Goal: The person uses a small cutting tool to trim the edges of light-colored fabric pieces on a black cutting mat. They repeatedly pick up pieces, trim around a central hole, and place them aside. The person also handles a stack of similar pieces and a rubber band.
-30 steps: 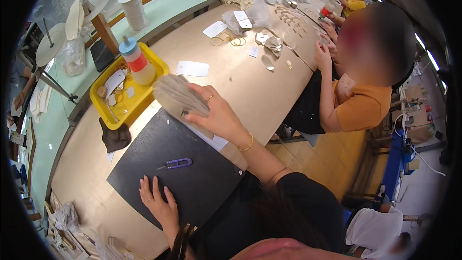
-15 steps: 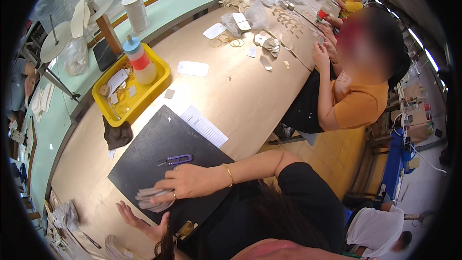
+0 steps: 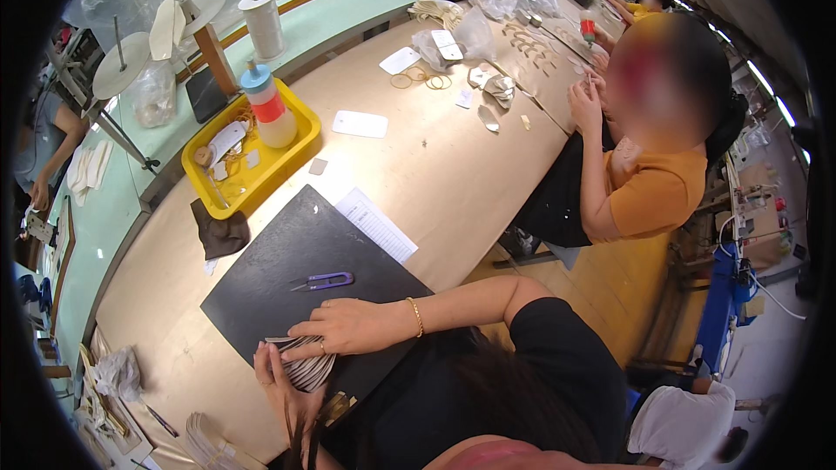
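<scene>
A fanned stack of thin grey pieces [image 3: 305, 367] lies at the near edge of a black mat [image 3: 300, 287]. My right hand [image 3: 344, 327] rests on top of the stack, fingers over its upper edge. From below, my left hand [image 3: 279, 385] cups the stack's left side. Purple thread snips [image 3: 324, 280] lie on the mat just above my right hand. A white printed sheet [image 3: 376, 224] sticks out from under the mat's far right edge.
A yellow tray [image 3: 294, 157] with a bottle [image 3: 269, 107] and small parts stands at the back left, a dark cloth [image 3: 221, 234] beside it. A person in an orange shirt [image 3: 649, 191] sits at the right. More grey pieces [image 3: 205, 440] lie near the table's front edge.
My right hand carried the grey stack from beside the yellow tray down to the mat's near edge. My left hand moved off the mat and came up under the stack.
</scene>
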The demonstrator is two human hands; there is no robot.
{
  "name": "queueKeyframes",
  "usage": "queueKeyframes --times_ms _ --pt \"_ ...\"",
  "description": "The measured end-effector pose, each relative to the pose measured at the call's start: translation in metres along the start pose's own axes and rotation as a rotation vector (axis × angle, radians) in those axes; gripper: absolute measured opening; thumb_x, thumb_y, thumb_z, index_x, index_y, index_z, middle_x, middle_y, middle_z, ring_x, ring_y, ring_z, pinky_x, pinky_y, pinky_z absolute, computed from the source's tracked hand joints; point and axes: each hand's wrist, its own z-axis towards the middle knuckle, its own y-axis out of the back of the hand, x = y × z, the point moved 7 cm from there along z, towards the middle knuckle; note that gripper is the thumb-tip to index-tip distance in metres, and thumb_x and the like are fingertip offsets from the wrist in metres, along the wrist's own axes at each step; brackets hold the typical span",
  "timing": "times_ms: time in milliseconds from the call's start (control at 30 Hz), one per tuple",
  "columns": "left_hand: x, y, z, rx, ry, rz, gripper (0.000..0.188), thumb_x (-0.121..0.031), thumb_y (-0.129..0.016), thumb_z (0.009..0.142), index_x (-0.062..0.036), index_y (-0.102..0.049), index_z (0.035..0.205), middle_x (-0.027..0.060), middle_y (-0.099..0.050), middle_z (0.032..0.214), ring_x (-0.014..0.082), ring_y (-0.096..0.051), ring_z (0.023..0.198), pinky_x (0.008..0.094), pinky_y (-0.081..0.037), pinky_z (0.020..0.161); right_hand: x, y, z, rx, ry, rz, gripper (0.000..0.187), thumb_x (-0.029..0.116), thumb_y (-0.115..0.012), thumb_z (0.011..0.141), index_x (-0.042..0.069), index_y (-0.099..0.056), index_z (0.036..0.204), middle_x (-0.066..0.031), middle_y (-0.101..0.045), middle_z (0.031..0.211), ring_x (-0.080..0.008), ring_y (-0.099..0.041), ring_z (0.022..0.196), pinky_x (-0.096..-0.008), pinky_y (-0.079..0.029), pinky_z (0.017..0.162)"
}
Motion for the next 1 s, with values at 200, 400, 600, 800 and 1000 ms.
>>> queueKeyframes --times_ms 200,400,600,800,1000 --pt "-0.006 0.005 0.015 -0.119 -0.091 0.062 0.085 -0.012 -0.084 0.062 -0.0059 -0.048 0.139 0.0187 -0.047 0.135 0.0428 -0.044 0.133 0.0571 -0.032 0.114 0.001 0.003 -0.002 0.017 0.032 0.058 0.067 0.017 -0.065 0.084 0.026 -0.044 0.147 -0.0074 -0.055 0.125 -0.0248 -0.063 0.095 -0.0371 -0.049 0.084" --pt "0.002 0.000 0.017 -0.037 -0.089 -0.092 0.064 -0.003 -0.076 0.061 -0.0043 -0.057 0.122 0.0169 -0.058 0.117 0.0384 -0.054 0.116 0.0563 -0.034 0.113 -0.010 0.013 -0.015 -0.009 -0.125 0.053 0.087 0.026 -0.082 0.072 0.022 -0.042 0.149 -0.0083 -0.056 0.123 -0.0266 -0.059 0.107 -0.0407 -0.046 0.094" --pt "0.002 -0.006 0.010 -0.093 0.001 -0.156 0.061 -0.002 -0.078 0.063 -0.0048 -0.059 0.121 0.0174 -0.060 0.110 0.0384 -0.059 0.106 0.0554 -0.039 0.109 -0.017 0.013 -0.027 -0.117 -0.279 0.156 0.086 0.022 -0.082 0.072 0.016 -0.043 0.147 -0.0094 -0.057 0.121 -0.0291 -0.057 0.112 -0.0423 -0.044 0.100" --pt "-0.001 -0.004 -0.009 -0.128 0.071 -0.126 0.073 -0.005 -0.081 0.067 -0.0025 -0.052 0.133 0.0225 -0.057 0.119 0.0429 -0.054 0.117 0.0528 -0.037 0.110 -0.014 0.008 -0.028 -0.092 -0.218 0.345 0.079 0.016 -0.082 0.073 0.012 -0.048 0.143 -0.0109 -0.057 0.122 -0.0307 -0.055 0.117 -0.0424 -0.043 0.103" --pt "-0.012 0.010 -0.008 -0.110 -0.044 0.044 0.088 -0.012 -0.086 0.068 0.0000 -0.040 0.142 0.0248 -0.044 0.138 0.0438 -0.047 0.126 0.0508 -0.036 0.111 -0.018 0.007 -0.027 -0.106 -0.204 0.339 0.084 0.022 -0.085 0.069 0.011 -0.047 0.144 -0.0133 -0.053 0.130 -0.0328 -0.050 0.125 -0.0439 -0.040 0.108"
